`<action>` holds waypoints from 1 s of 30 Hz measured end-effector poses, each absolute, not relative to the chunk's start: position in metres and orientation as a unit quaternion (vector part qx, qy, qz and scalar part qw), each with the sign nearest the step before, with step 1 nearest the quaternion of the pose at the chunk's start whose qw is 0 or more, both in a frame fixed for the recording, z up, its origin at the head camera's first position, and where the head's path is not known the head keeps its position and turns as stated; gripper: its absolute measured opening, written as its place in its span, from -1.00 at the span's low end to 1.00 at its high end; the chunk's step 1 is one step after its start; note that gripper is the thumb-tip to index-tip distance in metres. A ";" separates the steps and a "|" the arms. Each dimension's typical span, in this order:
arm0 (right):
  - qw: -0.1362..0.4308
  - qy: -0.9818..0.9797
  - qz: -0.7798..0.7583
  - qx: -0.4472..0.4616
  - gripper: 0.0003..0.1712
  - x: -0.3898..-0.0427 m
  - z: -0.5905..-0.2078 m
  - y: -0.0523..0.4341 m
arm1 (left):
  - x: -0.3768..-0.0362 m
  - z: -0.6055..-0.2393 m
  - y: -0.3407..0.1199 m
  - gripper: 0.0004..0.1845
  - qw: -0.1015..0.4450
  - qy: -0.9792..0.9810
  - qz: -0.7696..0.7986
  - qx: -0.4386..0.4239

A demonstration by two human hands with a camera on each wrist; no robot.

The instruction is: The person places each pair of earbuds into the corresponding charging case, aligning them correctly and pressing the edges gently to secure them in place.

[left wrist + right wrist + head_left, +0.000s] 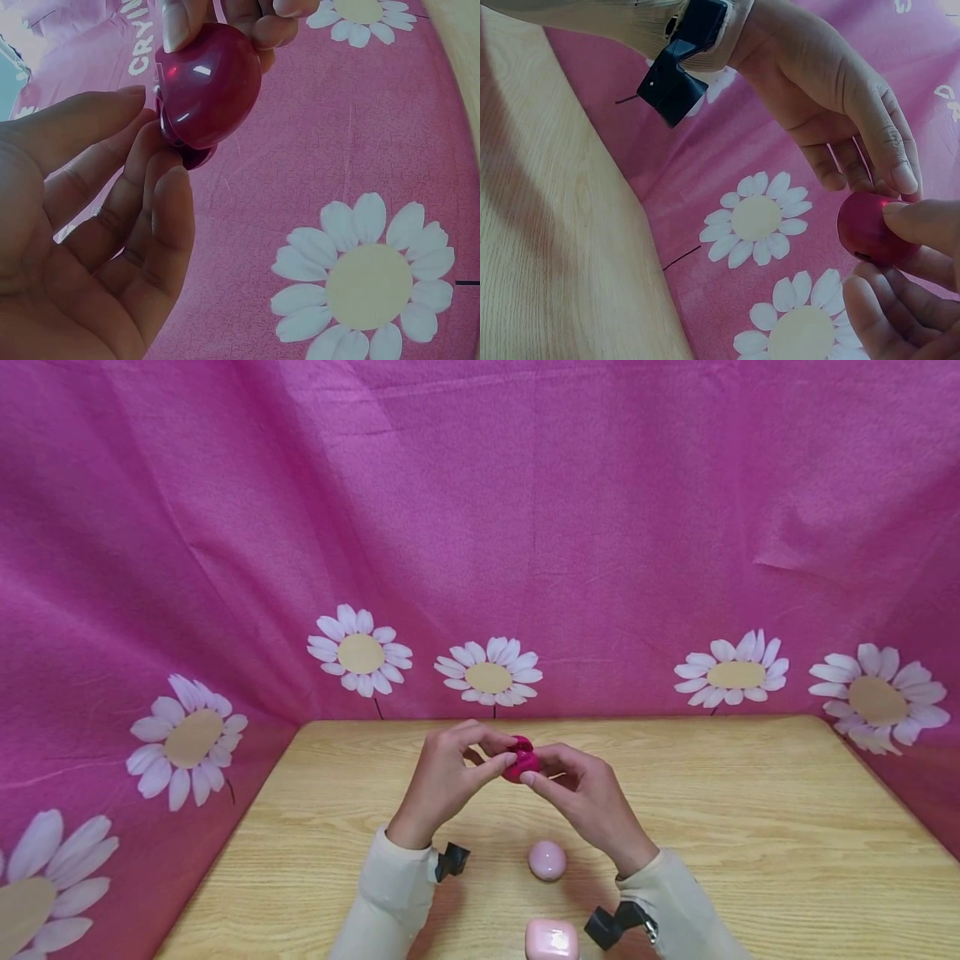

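A small glossy magenta case is held above the wooden table between both hands. My left hand pinches its left side with fingertips and thumb. My right hand pinches its right side. In the left wrist view the magenta case looks rounded, with a seam and a lower part showing between the fingers. The right wrist view shows the magenta case under my right thumb, with the left hand behind it.
A round pale pink case lies on the table just below the hands. A squarish pale pink case sits at the near edge. Pink daisy-print cloth surrounds the table on three sides.
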State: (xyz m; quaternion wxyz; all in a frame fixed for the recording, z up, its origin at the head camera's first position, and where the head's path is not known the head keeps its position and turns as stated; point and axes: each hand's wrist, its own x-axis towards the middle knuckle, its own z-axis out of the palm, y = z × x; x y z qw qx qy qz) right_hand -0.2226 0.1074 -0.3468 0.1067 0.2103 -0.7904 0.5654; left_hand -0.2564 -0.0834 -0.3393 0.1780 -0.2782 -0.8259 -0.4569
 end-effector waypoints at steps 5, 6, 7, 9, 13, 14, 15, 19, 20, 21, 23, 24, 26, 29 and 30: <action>0.110 -0.779 0.579 0.214 -0.76 -0.237 -0.368 0.112 | -0.255 -0.338 -0.083 -0.83 0.177 -0.825 -0.459 -0.279; 0.111 -0.776 0.582 0.215 -0.75 -0.240 -0.372 0.113 | -0.255 -0.338 -0.083 -0.83 0.177 -0.825 -0.459 -0.278; 0.112 -0.773 0.585 0.216 -0.74 -0.243 -0.376 0.114 | -0.255 -0.338 -0.083 -0.83 0.177 -0.825 -0.459 -0.278; 0.109 -0.771 0.590 0.212 -0.74 -0.243 -0.376 0.115 | -0.255 -0.338 -0.083 -0.83 0.176 -0.826 -0.458 -0.276; 0.103 -0.764 0.603 0.203 -0.73 -0.244 -0.377 0.117 | -0.254 -0.338 -0.082 -0.82 0.179 -0.827 -0.457 -0.274; 0.100 -0.762 0.608 0.201 -0.72 -0.245 -0.377 0.118 | -0.254 -0.338 -0.082 -0.82 0.180 -0.828 -0.457 -0.273; 0.097 -0.759 0.613 0.198 -0.72 -0.245 -0.376 0.118 | -0.254 -0.338 -0.082 -0.82 0.181 -0.828 -0.456 -0.272; 0.087 -0.748 0.630 0.189 -0.70 -0.245 -0.375 0.119 | -0.253 -0.338 -0.081 -0.81 0.183 -0.828 -0.459 -0.266; 0.087 -0.745 0.634 0.187 -0.70 -0.245 -0.375 0.120 | -0.253 -0.338 -0.081 -0.82 0.183 -0.828 -0.461 -0.263; 0.086 -0.743 0.638 0.183 -0.69 -0.245 -0.374 0.120 | -0.253 -0.338 -0.081 -0.82 0.183 -0.827 -0.463 -0.261; 0.087 -0.735 0.649 0.178 -0.68 -0.245 -0.374 0.120 | -0.254 -0.339 -0.080 -0.83 0.184 -0.826 -0.465 -0.259; 0.087 -0.730 0.655 0.174 -0.68 -0.245 -0.374 0.120 | -0.254 -0.339 -0.080 -0.83 0.186 -0.825 -0.466 -0.259; 0.087 -0.716 0.672 0.168 -0.67 -0.245 -0.373 0.120 | -0.254 -0.340 -0.079 -0.83 0.189 -0.823 -0.469 -0.258; 0.086 -0.694 0.695 0.165 -0.66 -0.246 -0.373 0.120 | -0.255 -0.342 -0.077 -0.81 0.190 -0.821 -0.477 -0.251; 0.084 -0.689 0.701 0.163 -0.66 -0.246 -0.373 0.120 | -0.255 -0.342 -0.076 -0.80 0.189 -0.819 -0.481 -0.248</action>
